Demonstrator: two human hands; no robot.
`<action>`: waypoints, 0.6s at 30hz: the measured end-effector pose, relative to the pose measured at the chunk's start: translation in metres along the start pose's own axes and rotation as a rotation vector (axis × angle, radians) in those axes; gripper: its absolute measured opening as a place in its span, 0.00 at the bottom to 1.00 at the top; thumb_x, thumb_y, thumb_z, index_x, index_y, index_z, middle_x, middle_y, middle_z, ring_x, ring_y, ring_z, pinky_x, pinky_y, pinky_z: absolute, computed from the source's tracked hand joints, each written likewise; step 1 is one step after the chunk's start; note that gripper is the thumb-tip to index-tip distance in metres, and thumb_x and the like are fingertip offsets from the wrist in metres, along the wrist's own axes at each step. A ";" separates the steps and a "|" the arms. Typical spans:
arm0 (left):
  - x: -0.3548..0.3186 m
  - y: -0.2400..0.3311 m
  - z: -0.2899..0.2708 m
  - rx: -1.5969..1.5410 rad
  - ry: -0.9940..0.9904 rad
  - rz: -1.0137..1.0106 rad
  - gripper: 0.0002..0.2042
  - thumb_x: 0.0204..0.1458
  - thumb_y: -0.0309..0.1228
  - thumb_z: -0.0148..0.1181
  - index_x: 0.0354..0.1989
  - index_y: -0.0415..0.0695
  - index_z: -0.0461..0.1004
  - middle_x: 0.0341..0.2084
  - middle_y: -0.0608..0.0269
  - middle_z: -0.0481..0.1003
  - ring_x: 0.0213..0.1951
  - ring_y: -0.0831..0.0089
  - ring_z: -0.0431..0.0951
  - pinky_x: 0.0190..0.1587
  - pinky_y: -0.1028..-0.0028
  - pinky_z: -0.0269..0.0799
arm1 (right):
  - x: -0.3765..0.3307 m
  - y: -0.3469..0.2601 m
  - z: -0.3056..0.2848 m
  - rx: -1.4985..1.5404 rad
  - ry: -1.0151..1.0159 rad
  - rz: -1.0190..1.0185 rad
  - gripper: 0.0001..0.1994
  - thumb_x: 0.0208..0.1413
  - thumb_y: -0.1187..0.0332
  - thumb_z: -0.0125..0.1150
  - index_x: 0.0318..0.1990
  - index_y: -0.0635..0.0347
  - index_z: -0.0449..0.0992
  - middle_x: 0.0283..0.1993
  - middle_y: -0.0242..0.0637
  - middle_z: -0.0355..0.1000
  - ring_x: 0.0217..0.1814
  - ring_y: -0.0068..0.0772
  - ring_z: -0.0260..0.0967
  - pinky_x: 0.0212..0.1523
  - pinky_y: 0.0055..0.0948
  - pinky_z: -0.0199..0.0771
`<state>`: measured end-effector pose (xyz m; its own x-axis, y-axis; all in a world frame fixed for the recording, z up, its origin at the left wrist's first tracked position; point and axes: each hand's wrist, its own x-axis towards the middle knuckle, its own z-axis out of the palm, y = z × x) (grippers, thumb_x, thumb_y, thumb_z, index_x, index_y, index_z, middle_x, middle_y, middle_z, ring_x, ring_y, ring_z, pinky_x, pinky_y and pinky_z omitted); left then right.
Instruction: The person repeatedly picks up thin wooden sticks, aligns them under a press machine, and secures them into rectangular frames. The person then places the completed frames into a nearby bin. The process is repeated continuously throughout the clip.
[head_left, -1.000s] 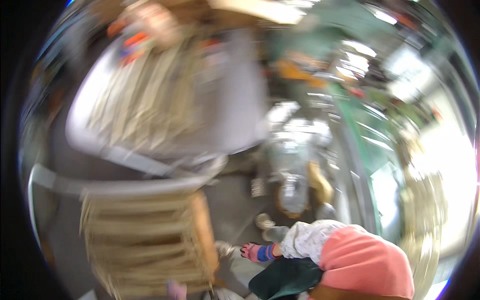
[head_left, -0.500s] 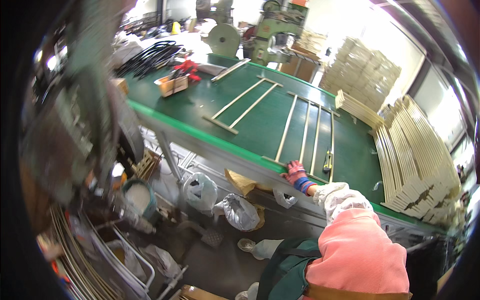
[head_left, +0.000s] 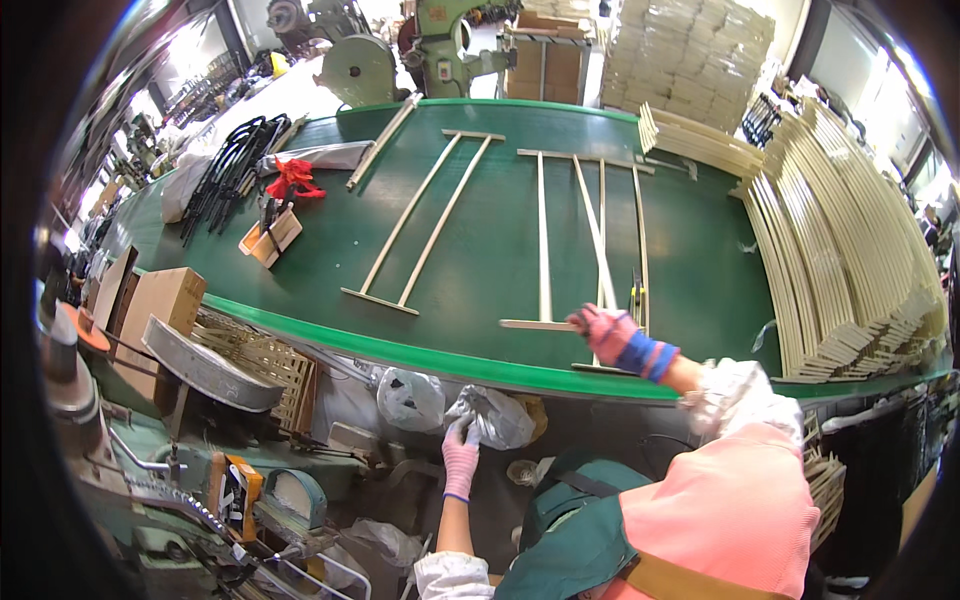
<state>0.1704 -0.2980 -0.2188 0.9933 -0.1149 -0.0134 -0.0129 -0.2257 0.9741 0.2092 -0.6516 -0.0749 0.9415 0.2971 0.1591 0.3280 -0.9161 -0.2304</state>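
- Note right hand [head_left: 608, 335], blurred, apparently gripping near end of slanted cream bar [head_left: 590, 212] over green counter [head_left: 690, 290]; presumably held there for easiest reach.
- Find left hand [head_left: 461, 465] off the counter, loosely spread, apparently empty, before plastic bag [head_left: 505, 415]; unable to confirm contact.

The green table [head_left: 700, 290] carried pale frames [head_left: 543, 235] around the middle of the picture, stacked pale strips [head_left: 840, 230] at right, and black tubes [head_left: 235, 170] and an open box [head_left: 270, 240] upper left.

Pale cream bars [head_left: 543, 240], green tabletop [head_left: 490, 250]
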 end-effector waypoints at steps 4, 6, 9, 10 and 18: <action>0.002 0.009 0.032 -0.051 -0.090 -0.210 0.11 0.50 0.25 0.56 0.42 0.36 0.74 0.37 0.54 0.76 0.40 0.71 0.74 0.48 0.73 0.67 | -0.065 0.040 0.024 -0.350 -0.103 -0.039 0.09 0.48 0.66 0.51 0.36 0.58 0.72 0.37 0.37 0.67 0.47 0.40 0.64 0.46 0.34 0.69; -0.006 0.005 0.043 0.052 -0.129 -0.200 0.12 0.50 0.28 0.58 0.42 0.36 0.75 0.33 0.55 0.77 0.36 0.73 0.75 0.44 0.75 0.69 | -0.082 0.052 0.053 -0.452 -0.272 0.148 0.08 0.47 0.63 0.53 0.32 0.54 0.74 0.38 0.34 0.68 0.49 0.39 0.63 0.48 0.38 0.67; -0.017 0.001 0.049 0.050 -0.221 -0.247 0.12 0.50 0.30 0.58 0.41 0.37 0.75 0.31 0.57 0.78 0.33 0.73 0.75 0.41 0.75 0.69 | -0.090 0.058 0.077 -0.471 -0.288 0.286 0.07 0.42 0.63 0.56 0.28 0.51 0.75 0.38 0.31 0.69 0.50 0.37 0.63 0.49 0.43 0.63; -0.020 0.001 0.048 0.043 -0.230 -0.267 0.12 0.50 0.30 0.58 0.40 0.37 0.75 0.32 0.57 0.78 0.33 0.74 0.74 0.40 0.74 0.69 | -0.088 0.056 0.076 -0.497 -0.281 0.216 0.07 0.38 0.64 0.57 0.28 0.51 0.75 0.35 0.32 0.69 0.48 0.37 0.63 0.49 0.40 0.62; -0.015 0.012 0.015 0.032 -0.190 -0.285 0.10 0.51 0.25 0.55 0.40 0.38 0.75 0.31 0.63 0.76 0.34 0.79 0.72 0.40 0.77 0.68 | 0.007 0.003 -0.081 -0.556 0.026 0.027 0.09 0.47 0.69 0.47 0.35 0.63 0.67 0.30 0.41 0.67 0.33 0.35 0.66 0.33 0.29 0.67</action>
<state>0.1532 -0.3137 -0.2108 0.9184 -0.2200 -0.3288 0.2556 -0.3044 0.9176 0.2106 -0.6740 0.0032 0.9444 0.2715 0.1856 0.2073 -0.9295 0.3050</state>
